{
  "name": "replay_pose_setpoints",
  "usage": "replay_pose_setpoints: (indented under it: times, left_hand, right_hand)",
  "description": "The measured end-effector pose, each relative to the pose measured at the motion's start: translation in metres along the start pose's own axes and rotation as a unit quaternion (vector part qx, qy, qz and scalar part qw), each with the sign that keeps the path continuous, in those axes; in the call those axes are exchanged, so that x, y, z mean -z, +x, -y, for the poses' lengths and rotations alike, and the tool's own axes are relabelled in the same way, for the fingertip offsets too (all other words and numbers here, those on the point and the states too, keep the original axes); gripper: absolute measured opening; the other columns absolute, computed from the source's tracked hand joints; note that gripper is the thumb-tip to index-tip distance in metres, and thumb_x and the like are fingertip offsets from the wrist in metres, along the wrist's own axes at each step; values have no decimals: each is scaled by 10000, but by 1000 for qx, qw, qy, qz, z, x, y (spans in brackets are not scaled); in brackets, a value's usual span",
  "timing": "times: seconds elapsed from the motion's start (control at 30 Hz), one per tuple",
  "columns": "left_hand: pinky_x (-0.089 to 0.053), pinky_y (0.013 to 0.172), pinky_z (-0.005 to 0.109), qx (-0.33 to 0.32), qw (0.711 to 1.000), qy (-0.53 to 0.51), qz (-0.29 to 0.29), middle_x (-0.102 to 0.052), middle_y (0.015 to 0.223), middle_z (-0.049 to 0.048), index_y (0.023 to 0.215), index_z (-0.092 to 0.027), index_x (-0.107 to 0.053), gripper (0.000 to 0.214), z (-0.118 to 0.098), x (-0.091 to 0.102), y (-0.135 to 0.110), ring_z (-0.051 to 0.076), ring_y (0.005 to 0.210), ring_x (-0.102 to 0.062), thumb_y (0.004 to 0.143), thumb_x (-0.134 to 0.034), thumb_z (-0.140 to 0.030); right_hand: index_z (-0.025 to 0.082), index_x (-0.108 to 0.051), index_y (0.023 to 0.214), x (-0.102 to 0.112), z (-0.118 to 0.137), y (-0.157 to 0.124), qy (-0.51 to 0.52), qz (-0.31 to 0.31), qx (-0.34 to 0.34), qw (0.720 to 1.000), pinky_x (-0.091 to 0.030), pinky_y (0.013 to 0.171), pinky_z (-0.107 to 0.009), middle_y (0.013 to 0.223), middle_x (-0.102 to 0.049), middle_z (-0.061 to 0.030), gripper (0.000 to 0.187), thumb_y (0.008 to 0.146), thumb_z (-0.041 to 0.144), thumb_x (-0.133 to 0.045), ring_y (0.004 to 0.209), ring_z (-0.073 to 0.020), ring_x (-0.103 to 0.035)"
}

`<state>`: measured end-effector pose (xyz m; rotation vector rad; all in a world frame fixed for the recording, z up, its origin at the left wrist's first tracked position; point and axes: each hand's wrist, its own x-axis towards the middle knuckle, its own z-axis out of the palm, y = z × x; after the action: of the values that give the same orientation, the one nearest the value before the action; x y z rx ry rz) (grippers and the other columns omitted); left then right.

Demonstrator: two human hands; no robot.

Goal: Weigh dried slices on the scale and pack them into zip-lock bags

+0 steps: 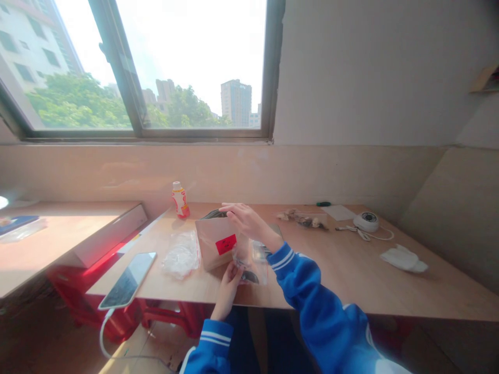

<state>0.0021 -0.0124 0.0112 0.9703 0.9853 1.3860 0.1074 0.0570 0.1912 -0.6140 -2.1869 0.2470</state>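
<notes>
Two bare hands at a pale, smooth wooden table [331, 275]. Box [207, 244]: tan, looks like cardboard, squarish, flat-sided, red label [226, 244] on front; stands near the table's front edge, between a crumpled clear bag [180, 255] and the right forearm. Left hand [231, 278]: low at the box's front, fingertips pinched together on a thin, glossy plastic piece [241, 253]. Right hand [247, 218]: over the box top, fingers straight and side by side; cannot tell whether it grips anything. Shiny flat packet [255, 275] beside the left hand, something dark within.

Counts: one box, one red label, one waisted bottle [180, 200], one slab-like phone [128, 280] with cable, one rounded white camera [366, 222], one soft white bundle [404, 258], one paper sheet [339, 212].
</notes>
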Motion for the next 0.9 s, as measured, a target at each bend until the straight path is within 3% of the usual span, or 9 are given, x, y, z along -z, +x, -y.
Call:
replay_pose_setpoints:
  times: [0.1,0.2,0.3,0.53,0.67,0.8,0.83,0.9]
  left_hand:
    - [-544,670,359,-1,1000,-3,9,-608,1113,107,1114,-185,-547,481,2,1,1,280,1003,-579,718,-643,-441]
    - [-544,670,355,3,1000,-3,-1,-599,1138,106,1132,-188,-539,505,3,1,2,276,1002,-580,708,-653,-438]
    - [-545,679,365,4,1000,-3,-10,-603,1131,102,1125,-187,-545,499,4,1,2,279,1003,-579,703,-659,-428]
    - [-543,664,354,0,1000,-14,-1,-598,1129,99,1131,-220,-564,468,4,0,3,272,993,-575,709,-660,-397]
    - [-537,666,348,1,1000,-20,-2,-605,1113,99,1123,-210,-566,465,3,0,2,271,995,-576,710,-664,-397]
    - [-527,683,340,10,999,-31,-10,-620,1086,108,1067,-176,-587,441,3,1,1,277,1010,-577,696,-680,-396]
    - [-525,685,339,12,999,-37,-11,-618,1096,109,1062,-176,-590,440,3,2,1,279,1017,-575,691,-686,-393]
    - [-522,686,332,17,998,-57,-16,-609,1126,108,1062,-187,-597,446,3,2,0,277,1027,-573,674,-702,-381]
  right_hand:
    - [187,-637,1033,-5,-3,1,-75,15,1,997,-357,993,-361,1228,-576,-78,315,957,237,-335,1147,-179,-492]
    - [170,-638,997,-6,-8,-4,-121,-12,-9,993,-375,961,-337,1123,-612,-79,341,966,249,-308,1073,-171,-514]
    - [176,-633,992,-1,-14,-10,-152,-34,-13,988,-381,940,-323,1067,-610,-73,354,971,274,-294,1032,-169,-514]
    - [187,-679,869,3,-29,-13,-181,-5,-54,982,-376,918,-345,1051,-631,-75,410,966,327,-306,1015,-185,-523]
    - [195,-678,886,6,-21,-13,-112,-51,-46,991,-349,956,-345,1114,-600,-71,415,969,309,-287,1075,-178,-502]
    - [181,-636,835,20,-6,-24,11,-147,-78,986,-409,864,-289,927,-599,-49,395,958,273,-272,934,-148,-547]
    - [179,-618,795,24,-6,-30,35,-145,-106,983,-428,808,-275,849,-593,-36,384,951,268,-278,857,-141,-559]
    - [178,-588,767,29,-11,-47,83,-77,-182,977,-443,687,-246,736,-582,-7,313,923,257,-329,710,-125,-561]
